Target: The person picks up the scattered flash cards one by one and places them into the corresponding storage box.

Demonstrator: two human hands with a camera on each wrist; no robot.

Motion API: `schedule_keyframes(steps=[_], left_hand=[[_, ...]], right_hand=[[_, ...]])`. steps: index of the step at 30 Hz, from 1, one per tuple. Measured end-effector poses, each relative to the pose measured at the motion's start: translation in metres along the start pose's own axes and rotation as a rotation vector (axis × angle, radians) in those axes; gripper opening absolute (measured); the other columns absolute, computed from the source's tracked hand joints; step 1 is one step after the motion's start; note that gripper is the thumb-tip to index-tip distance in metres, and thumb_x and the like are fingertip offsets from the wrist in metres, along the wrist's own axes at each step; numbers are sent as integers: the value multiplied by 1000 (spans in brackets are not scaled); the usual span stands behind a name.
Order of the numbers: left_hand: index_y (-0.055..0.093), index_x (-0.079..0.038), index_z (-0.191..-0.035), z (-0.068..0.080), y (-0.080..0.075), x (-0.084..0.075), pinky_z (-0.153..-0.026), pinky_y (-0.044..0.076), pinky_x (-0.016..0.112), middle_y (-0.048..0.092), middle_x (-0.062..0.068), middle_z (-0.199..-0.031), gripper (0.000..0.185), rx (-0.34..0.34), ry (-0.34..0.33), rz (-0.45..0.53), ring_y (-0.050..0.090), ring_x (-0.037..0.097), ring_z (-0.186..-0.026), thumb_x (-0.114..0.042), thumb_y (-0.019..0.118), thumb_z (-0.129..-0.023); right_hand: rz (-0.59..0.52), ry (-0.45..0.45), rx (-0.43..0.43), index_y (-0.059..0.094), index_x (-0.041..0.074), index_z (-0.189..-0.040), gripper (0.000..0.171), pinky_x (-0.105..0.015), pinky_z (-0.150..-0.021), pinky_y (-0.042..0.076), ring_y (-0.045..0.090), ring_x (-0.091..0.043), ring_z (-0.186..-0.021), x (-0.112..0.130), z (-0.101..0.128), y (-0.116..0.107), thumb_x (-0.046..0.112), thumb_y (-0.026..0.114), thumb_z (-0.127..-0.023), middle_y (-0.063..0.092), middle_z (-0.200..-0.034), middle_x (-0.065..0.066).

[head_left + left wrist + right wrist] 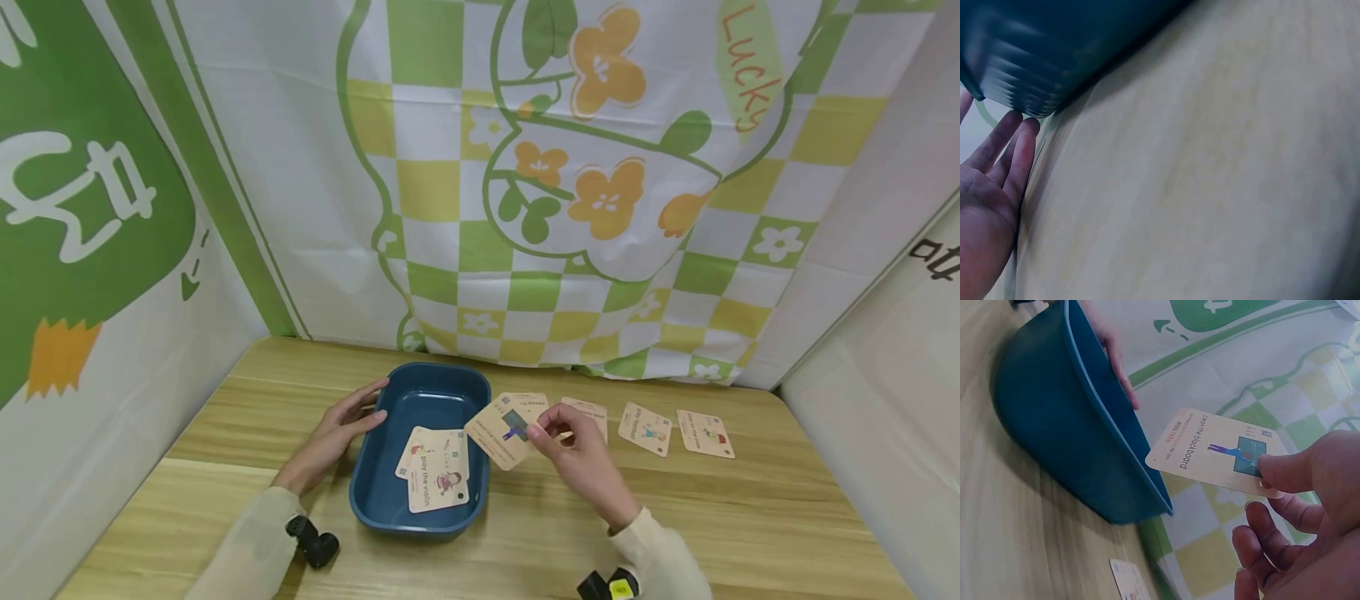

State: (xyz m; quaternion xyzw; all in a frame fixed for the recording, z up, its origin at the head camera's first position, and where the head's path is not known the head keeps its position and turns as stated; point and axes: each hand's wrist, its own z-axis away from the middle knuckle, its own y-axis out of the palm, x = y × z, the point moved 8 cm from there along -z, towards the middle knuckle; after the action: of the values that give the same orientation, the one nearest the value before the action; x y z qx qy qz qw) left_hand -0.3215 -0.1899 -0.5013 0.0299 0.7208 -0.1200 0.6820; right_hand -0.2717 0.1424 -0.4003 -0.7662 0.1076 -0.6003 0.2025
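Left hand (333, 437): fingers straight and relaxed, resting against the left outer wall of the blue tub; grips nothing. Left wrist view is blurred, but shows fingertips (1019, 134) at the tub's edge.
Blue tub (375, 483): sits on the table (750, 517), near centre, between the two hands. Rounded corners, open top.
Cards in tub (437, 475): a few picture cards lying flat on the tub floor, overlapping; top one reads "play the violin".
Held card (501, 429): reads "clean the blackboard" in right wrist view; held above the tub's right rim, tilted.
Right hand (581, 458): thumb and fingers pinch the held card by its right end; other fingers loosely curled.
Card row (645, 429): more cards flat on the table, right of the tub, stretching toward the right side, spaced apart.
Backdrop (525, 167): green and yellow checked cloth with flowers, at the far side.
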Motion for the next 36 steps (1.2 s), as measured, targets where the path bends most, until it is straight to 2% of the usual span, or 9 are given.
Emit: schedule_keyframes(steps=[16, 24, 32, 36], left_hand=[[40, -18, -157, -2, 0, 1, -116, 19, 65, 35, 18, -159, 61, 2, -7, 10, 28, 43, -147, -29, 64, -102], [40, -17, -157, -1, 0, 2, -116, 21, 65, 34, 19, -159, 61, -1, -4, 0, 28, 43, -146, -29, 63, -102], [40, -15, -157, 0, 1, -1, -116, 19, 66, 34, 19, -159, 59, 3, 9, 12, 27, 44, -146, -25, 62, -103], [40, -15, -157, 1, 1, -2, -116, 20, 65, 34, 19, -159, 59, 3, 8, 10, 27, 44, -146, -25, 62, -103]], right_hand=[[-32, 2, -5, 65, 7, -86, 12, -33, -76, 40, 55, -18, -82, -6, -3, 36, 10, 75, -93, 61, -83, -1], [-11, -40, 37, 66, 9, -85, 12, -29, -72, 44, 56, -16, -79, -8, -1, 47, 10, 77, -91, 61, -83, 1], [57, -39, 123, 73, 9, -93, 11, -31, -72, 45, 56, -17, -82, -9, 1, 58, 19, 77, -92, 60, -85, 1], [70, -39, 130, 73, 10, -94, 13, -30, -72, 45, 56, -17, -82, -10, 1, 59, 21, 77, -92, 60, -84, 2]])
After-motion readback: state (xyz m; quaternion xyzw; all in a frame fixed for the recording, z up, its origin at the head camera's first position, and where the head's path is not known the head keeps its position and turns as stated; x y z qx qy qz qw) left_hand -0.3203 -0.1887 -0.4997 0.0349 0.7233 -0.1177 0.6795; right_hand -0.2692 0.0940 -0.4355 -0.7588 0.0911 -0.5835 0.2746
